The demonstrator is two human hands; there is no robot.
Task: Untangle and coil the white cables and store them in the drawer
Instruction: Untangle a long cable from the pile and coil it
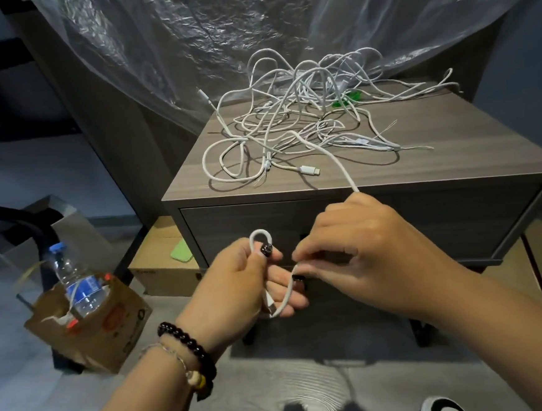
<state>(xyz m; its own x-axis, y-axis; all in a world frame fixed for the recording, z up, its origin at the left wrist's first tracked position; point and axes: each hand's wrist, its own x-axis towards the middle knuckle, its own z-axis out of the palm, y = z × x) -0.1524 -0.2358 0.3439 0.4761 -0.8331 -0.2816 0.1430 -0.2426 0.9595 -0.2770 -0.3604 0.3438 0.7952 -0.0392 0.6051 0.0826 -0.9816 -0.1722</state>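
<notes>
A tangle of white cables lies on top of the grey wooden nightstand. One white cable runs from the pile down over the front edge to my hands. My left hand pinches a small loop of this cable between thumb and fingers, its plug end resting across the palm. My right hand grips the same cable just right of the left hand, in front of the shut drawer. A loose USB-C plug lies near the top's front edge.
A torn cardboard box holding a water bottle stands on the floor at left. Another cardboard box with a green item sits beside the nightstand. Clear plastic sheeting hangs behind. A green object lies under the cables.
</notes>
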